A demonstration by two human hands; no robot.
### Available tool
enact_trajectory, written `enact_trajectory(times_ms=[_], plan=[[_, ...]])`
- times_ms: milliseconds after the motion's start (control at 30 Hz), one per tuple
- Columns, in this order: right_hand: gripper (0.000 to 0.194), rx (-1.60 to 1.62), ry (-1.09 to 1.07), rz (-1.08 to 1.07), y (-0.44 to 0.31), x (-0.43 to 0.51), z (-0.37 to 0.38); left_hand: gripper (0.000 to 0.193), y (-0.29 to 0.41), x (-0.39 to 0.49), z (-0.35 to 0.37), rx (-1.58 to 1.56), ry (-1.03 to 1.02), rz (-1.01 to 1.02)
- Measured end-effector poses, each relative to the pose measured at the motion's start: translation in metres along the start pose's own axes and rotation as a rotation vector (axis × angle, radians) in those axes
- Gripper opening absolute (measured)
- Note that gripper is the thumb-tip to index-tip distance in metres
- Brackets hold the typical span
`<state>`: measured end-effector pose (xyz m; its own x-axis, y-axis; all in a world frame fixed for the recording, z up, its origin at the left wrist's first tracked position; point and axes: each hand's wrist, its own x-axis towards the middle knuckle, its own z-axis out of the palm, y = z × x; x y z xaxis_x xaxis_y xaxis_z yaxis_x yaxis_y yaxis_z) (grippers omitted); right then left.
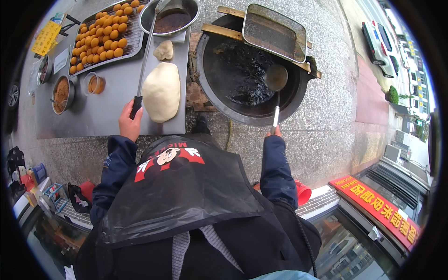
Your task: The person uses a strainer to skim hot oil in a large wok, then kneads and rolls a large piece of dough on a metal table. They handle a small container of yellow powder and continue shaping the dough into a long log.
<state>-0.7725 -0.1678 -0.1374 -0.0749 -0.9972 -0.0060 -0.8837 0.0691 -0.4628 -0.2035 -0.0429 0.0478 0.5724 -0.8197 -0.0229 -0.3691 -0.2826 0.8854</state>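
Note:
My left hand point(130, 120) grips the black handle of a long metal utensil point(146, 63). Its far end rests in a steel bowl point(146, 21) of dark brown liquid, where its head is partly hidden. My right hand point(274, 132) holds the pale handle of a round ladle or skimmer point(276, 77), whose head is over or in the dark oil point(241, 77) of a large wok point(217, 87). A big smooth slab of pale dough point(161, 94) lies on the steel table point(94, 120), right of my left hand. Beyond it sits a smaller lump of dough point(163, 50).
A rectangular mesh basket point(274, 35) lies across wooden slats point(224, 31) over the wok's far side. Golden fried balls point(101, 33) fill much of a racked tray. Nearer on the table are a plastic cup point(94, 84) and a bowl of brown crumbs point(62, 92).

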Motion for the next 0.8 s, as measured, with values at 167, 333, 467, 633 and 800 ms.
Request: enact_trajectory(times_ms=[167,333,467,633,800], plan=[[0.052,-0.115,-0.299,0.456,0.021,0.047,-0.018,0.035,0.005,-0.001,-0.001,0.046,-0.034,-0.026],[0.053,-0.219,-0.539,0.281,-0.028,0.08,0.038,0.035,0.011,-0.006,-0.007,0.072,0.012,-0.042],[0.054,-0.126,-0.556,0.1,-0.062,0.089,0.094,0.035,0.011,-0.013,-0.015,0.108,0.026,-0.092],[0.055,0.303,-0.382,0.012,-0.096,0.075,0.146,0.038,0.001,-0.02,-0.023,0.144,0.082,-0.081],[0.061,0.774,-0.465,0.241,-0.122,0.05,0.144,0.039,-0.006,-0.022,-0.026,0.09,0.085,-0.153]])
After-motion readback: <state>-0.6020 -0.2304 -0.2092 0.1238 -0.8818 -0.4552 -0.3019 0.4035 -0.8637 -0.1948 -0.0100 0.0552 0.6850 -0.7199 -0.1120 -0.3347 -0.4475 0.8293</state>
